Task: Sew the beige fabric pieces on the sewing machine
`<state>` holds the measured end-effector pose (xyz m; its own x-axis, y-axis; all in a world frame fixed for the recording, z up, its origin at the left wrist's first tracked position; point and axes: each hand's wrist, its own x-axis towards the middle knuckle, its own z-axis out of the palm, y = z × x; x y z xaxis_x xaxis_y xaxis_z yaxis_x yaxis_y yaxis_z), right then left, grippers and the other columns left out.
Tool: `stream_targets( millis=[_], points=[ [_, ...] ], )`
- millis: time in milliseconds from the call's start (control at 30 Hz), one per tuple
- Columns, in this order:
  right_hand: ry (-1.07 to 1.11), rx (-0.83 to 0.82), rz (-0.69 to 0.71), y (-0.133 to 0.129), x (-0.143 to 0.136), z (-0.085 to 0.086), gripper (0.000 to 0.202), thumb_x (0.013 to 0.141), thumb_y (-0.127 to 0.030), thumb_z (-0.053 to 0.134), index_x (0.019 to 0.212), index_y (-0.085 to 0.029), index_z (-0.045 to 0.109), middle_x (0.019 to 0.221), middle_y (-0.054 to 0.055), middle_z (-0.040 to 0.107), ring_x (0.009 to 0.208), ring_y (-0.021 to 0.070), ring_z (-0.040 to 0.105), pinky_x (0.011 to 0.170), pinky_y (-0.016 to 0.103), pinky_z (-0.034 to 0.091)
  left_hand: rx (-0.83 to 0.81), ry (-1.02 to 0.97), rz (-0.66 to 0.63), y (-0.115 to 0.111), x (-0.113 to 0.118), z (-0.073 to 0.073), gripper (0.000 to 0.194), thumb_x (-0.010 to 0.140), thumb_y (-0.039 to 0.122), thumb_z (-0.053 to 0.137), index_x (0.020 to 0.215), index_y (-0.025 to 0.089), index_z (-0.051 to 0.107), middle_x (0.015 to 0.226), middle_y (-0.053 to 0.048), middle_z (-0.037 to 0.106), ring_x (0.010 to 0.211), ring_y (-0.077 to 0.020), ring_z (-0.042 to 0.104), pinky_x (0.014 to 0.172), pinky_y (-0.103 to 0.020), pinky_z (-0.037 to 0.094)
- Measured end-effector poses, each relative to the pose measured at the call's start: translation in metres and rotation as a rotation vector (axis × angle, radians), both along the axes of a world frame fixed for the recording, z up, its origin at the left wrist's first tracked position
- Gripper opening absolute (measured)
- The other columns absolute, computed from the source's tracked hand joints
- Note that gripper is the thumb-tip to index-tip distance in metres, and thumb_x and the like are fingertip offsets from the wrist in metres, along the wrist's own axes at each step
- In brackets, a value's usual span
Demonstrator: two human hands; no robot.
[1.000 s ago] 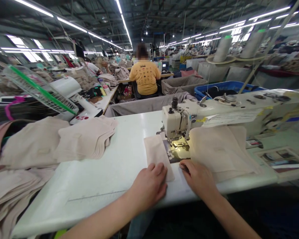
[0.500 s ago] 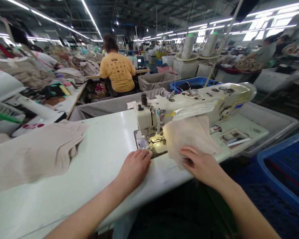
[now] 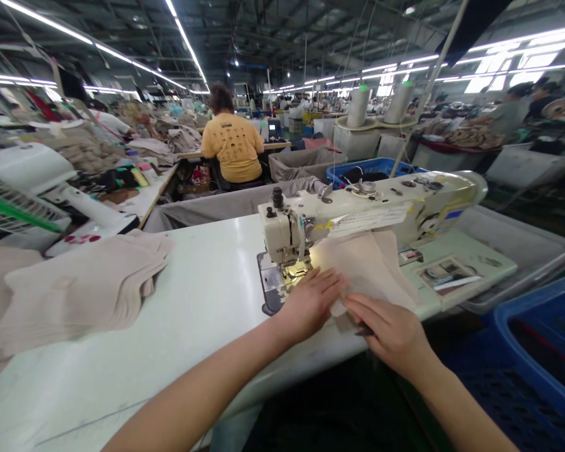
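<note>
A beige fabric piece [image 3: 370,260] lies to the right of the needle area of a white sewing machine [image 3: 353,210]. My left hand [image 3: 311,298] rests on its left edge, fingers stretched out and lying flat beside the metal needle plate [image 3: 275,279]. Close by, my right hand [image 3: 390,329] pinches the near edge of the fabric between thumb and fingers. A small dark pointed thing [image 3: 363,331] shows under the right fingers; its kind is unclear. The fingertips of both hands nearly meet.
On the table's left lies a stack of beige fabric pieces [image 3: 85,289], with a white lamp-like device [image 3: 32,169] behind. A blue basket [image 3: 503,320] stands at the right. A small tray [image 3: 447,276] holds tools. A person in a yellow shirt [image 3: 233,147] sits ahead.
My left hand has moved right from the needle plate's front onto the fabric. My right hand has closed on the fabric's near edge. The view has shifted slightly.
</note>
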<state>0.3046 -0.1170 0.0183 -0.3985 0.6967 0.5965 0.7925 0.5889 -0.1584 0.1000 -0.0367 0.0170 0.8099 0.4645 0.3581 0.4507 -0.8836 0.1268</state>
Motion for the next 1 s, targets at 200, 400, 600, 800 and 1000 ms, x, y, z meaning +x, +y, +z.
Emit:
stream_targets(
  millis=[200, 400, 600, 800, 1000],
  points=[
    [0.073, 0.019, 0.077, -0.018, -0.004, 0.004, 0.039, 0.089, -0.050, 0.070, 0.112, -0.019, 0.069, 0.111, 0.014, 0.074, 0.099, 0.0243, 0.072, 0.085, 0.033, 0.059, 0.037, -0.015, -0.189, -0.022, -0.047, 0.008, 0.035, 0.105, 0.020, 0.037, 0.132, 0.017, 0.060, 0.139, -0.010, 0.063, 0.139, -0.0231, 0.050, 0.116, -0.042, 0.041],
    [-0.084, -0.222, 0.310, -0.026, -0.019, -0.022, 0.082, 0.071, -0.069, 0.076, 0.133, -0.016, 0.061, 0.139, 0.020, 0.062, 0.118, 0.0314, 0.066, 0.091, 0.037, 0.058, -0.334, -0.103, -0.084, -0.068, -0.152, -0.003, 0.039, 0.099, 0.024, 0.049, 0.137, 0.020, 0.058, 0.136, -0.013, 0.065, 0.132, -0.0243, 0.057, 0.107, -0.041, 0.051],
    [-0.135, -0.413, 0.436, -0.015, -0.042, -0.025, 0.058, 0.077, -0.021, 0.076, 0.133, -0.017, 0.061, 0.148, 0.016, 0.054, 0.131, 0.0314, 0.056, 0.098, 0.041, 0.054, -0.675, -0.314, 0.162, -0.080, -0.193, -0.002, 0.028, 0.100, 0.030, 0.051, 0.117, 0.025, 0.073, 0.121, -0.008, 0.074, 0.120, -0.0219, 0.066, 0.104, -0.039, 0.054],
    [0.582, -0.766, 0.144, 0.015, -0.072, -0.023, 0.016, 0.081, -0.025, 0.062, 0.097, -0.024, 0.066, 0.092, 0.005, 0.078, 0.084, 0.0230, 0.074, 0.078, 0.037, 0.057, -0.702, -0.342, 0.513, -0.073, -0.173, 0.013, 0.027, 0.096, 0.037, 0.051, 0.103, 0.024, 0.074, 0.104, -0.004, 0.076, 0.098, -0.0213, 0.070, 0.093, -0.036, 0.055],
    [1.065, -0.649, -0.294, 0.019, -0.101, -0.043, 0.043, 0.069, -0.053, 0.077, 0.089, -0.024, 0.051, 0.068, -0.002, 0.064, 0.057, 0.0166, 0.060, 0.055, 0.028, 0.050, -0.599, -0.380, 0.726, -0.068, -0.153, 0.004, 0.029, 0.090, 0.036, 0.050, 0.068, 0.021, 0.062, 0.072, -0.001, 0.064, 0.070, -0.0186, 0.063, 0.070, -0.030, 0.051]
  ],
)
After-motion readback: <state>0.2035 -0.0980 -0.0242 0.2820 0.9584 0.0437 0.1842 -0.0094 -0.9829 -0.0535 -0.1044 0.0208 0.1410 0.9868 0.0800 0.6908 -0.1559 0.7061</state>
